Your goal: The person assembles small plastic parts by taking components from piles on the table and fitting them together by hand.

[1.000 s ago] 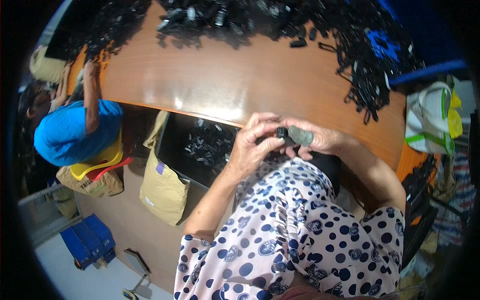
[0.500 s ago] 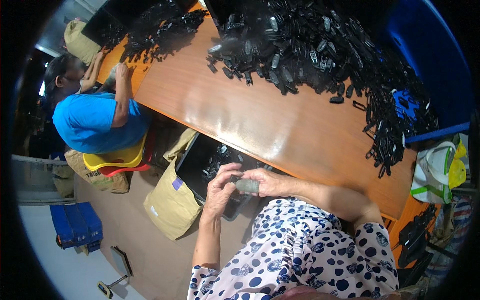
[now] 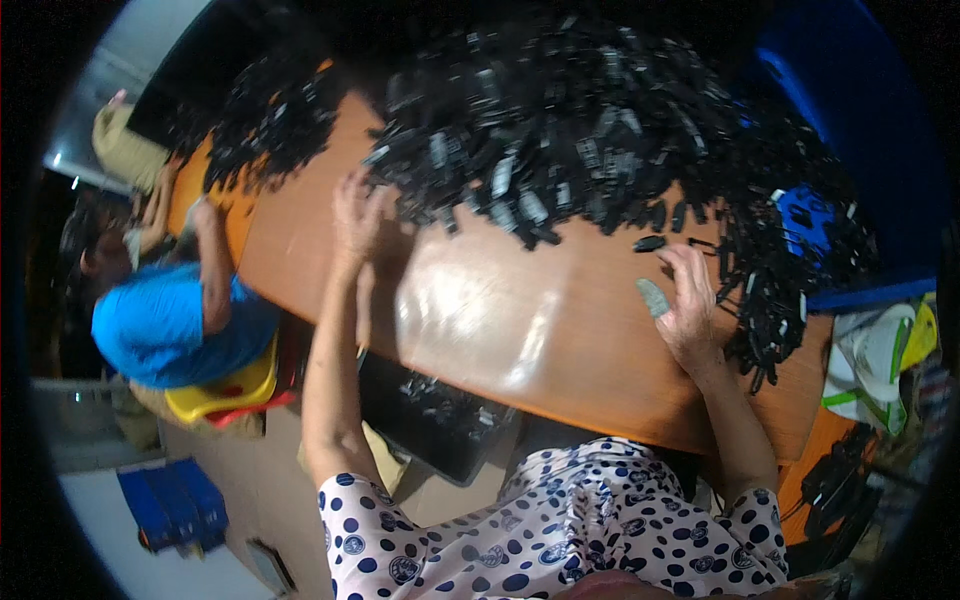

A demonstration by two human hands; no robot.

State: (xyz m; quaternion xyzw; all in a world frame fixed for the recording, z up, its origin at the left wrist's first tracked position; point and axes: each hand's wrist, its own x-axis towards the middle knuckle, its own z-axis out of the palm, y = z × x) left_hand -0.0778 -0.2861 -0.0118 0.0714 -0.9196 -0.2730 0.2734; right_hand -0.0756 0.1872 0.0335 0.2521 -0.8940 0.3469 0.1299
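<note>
A large heap of small black plastic parts (image 3: 560,130), some with clear or silvery faces, covers the far side of the brown table (image 3: 590,350). At the heap's left edge is my left hand (image 3: 362,218), its fingers apart and nothing seen in them. My right hand (image 3: 688,305) hovers over the right part of the table, fingers loosely spread. A grey-green cover (image 3: 653,298) wraps its thumb. Just beyond the right fingertips lies a single black part (image 3: 650,243); whether they touch it, I cannot tell.
A black bin (image 3: 440,450) with loose parts stands below the table's near edge. Blue trays (image 3: 805,225) and a white-green bag (image 3: 868,365) are at the right. At left, a person in a blue shirt (image 3: 185,325) sits on a yellow chair (image 3: 240,385) beside another pile (image 3: 270,125).
My hands were together over the bin, near my lap. They have parted and reached forward over the table, left to the heap's left edge, right to its right side. The view has shifted.
</note>
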